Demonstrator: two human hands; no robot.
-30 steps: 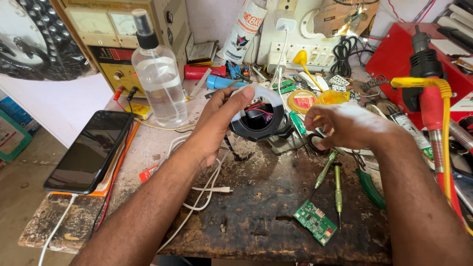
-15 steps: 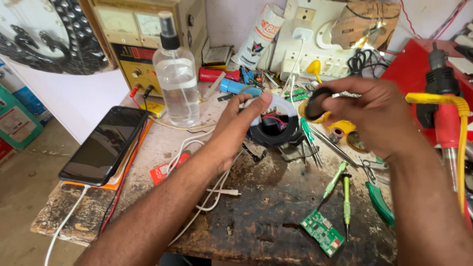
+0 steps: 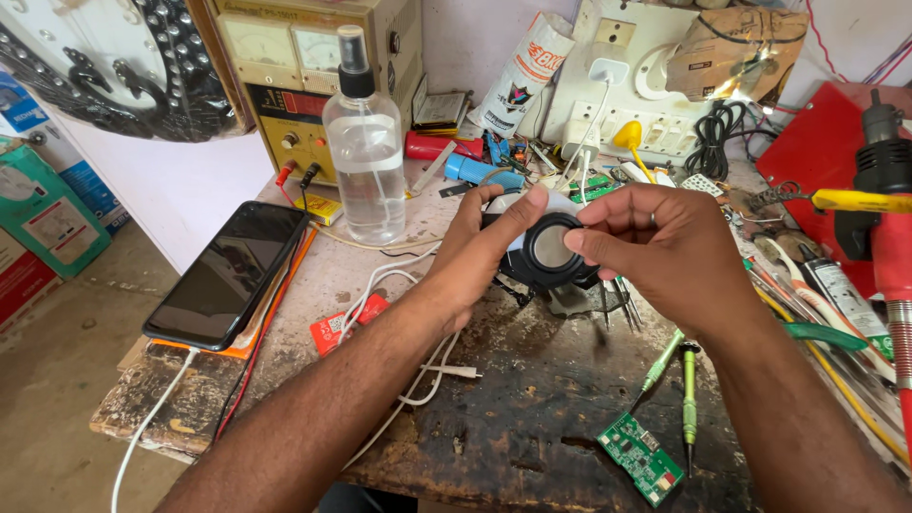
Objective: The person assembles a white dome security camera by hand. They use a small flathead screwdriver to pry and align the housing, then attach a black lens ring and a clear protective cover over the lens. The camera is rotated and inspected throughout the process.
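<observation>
1. Small round speaker [image 3: 551, 249], black ring with a pale grey centre, held up just above the workbench [image 3: 532, 418] near its middle, face turned toward the person.
2. Left hand [image 3: 475, 252] wraps the speaker from the left; thumb lies over the upper rim, fingers curl behind. Closed firmly on it.
3. Right hand [image 3: 665, 252] meets it from the right; thumb and forefinger pinch the right edge of the ring, the other fingers bent above. A ring shows on one finger.
4. Under the hands, a dark housing and a pair of tweezers [image 3: 622, 302] lie on the scorched, stained benchtop.
5. Just right of and below the hands: two green-handled screwdrivers [image 3: 686, 385], and a small green circuit board [image 3: 641, 458] near the front edge.
6. Left of the hands: white cable [image 3: 418, 370] looping over the bench, a red card [image 3: 347, 323] beside it.
7. Farther left: dark smartphone [image 3: 228, 274], screen off, resting on an orange pad with a cable plugged in.
8. Behind: clear spray bottle [image 3: 365, 147] standing upright, yellow bench power supply [image 3: 304, 76] at its back.
9. Far right: red-handled tool [image 3: 888, 247] on a stand, well apart from the hands.
</observation>
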